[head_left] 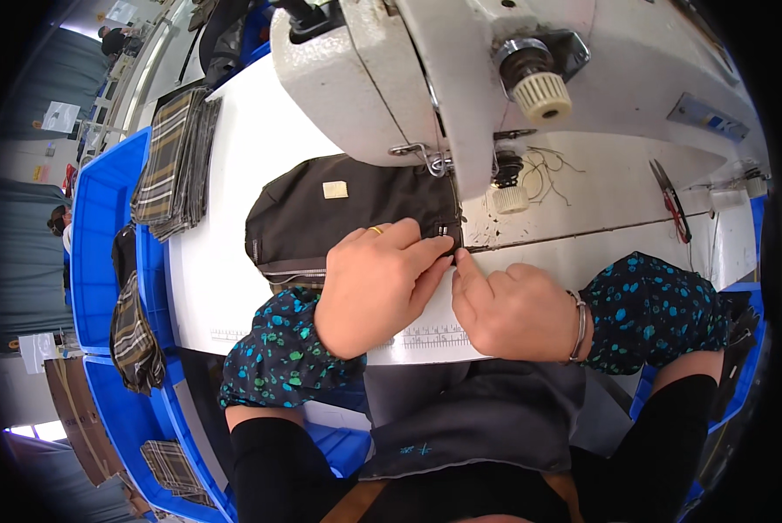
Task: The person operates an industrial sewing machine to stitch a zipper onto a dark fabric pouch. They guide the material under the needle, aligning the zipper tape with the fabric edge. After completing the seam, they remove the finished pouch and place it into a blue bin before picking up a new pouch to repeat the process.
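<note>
A dark fabric piece (365, 196) with a rounded left end lies flat on the sewing machine table, a small cream label on its upper face. Along its near edge runs what looks like a zipper (295, 277). My left hand (378, 283), with a ring on one finger, rests over the near right part, thumb and fingertips closed on the corner. From the other side my right hand (517, 309) meets that corner, index fingertip and thumb pressed at its edge, other fingers curled. The sewing machine (382, 78) stands just beyond, its presser foot area partly hidden.
Scissors (670, 200) with red on the handles lie at the right. Loose threads (543, 174) lie beside the machine's dial. A stack of plaid fabric pieces (175, 161) sits at the table's left edge, by blue bins (103, 231). A printed ruler (426, 336) follows the near edge.
</note>
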Demonstrator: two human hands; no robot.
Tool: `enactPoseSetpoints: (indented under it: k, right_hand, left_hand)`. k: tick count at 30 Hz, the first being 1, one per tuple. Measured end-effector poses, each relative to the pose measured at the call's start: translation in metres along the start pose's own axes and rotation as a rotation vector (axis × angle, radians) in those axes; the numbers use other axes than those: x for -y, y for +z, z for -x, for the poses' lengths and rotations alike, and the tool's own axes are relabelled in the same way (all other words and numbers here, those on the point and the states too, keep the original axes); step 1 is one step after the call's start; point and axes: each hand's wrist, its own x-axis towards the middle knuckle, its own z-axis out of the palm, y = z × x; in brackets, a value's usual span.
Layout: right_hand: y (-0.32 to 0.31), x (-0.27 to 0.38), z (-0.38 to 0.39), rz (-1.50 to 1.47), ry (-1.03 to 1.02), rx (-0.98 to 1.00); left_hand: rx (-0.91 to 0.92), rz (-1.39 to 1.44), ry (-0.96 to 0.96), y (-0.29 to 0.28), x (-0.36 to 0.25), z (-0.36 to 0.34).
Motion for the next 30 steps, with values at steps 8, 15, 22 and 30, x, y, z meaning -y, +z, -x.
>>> enactPoseSetpoints:
  k: [8, 15, 22, 30]
  right_hand:
    - [0.005, -0.006, -0.008, -0.144, 0.112, -0.133]
    - [0.006, -0.005, -0.005, -0.043, 0.143, 0.016]
    - [0.004, 0.000, -0.004, -0.061, 0.146, 0.040]
    - [0.006, -0.002, -0.004, -0.062, 0.118, 0.080]
  left_hand:
    - [-0.090, -0.053, -0.130, 0.004, -0.011, 0.005]
    - [-0.111, -0.150, -0.024, 0.001, -0.010, 0.005]
    - [-0.145, -0.089, 0.081, 0.020, -0.006, 0.001]
    - [-0.118, -0.151, 0.073, 0.021, -0.012, -0.001]
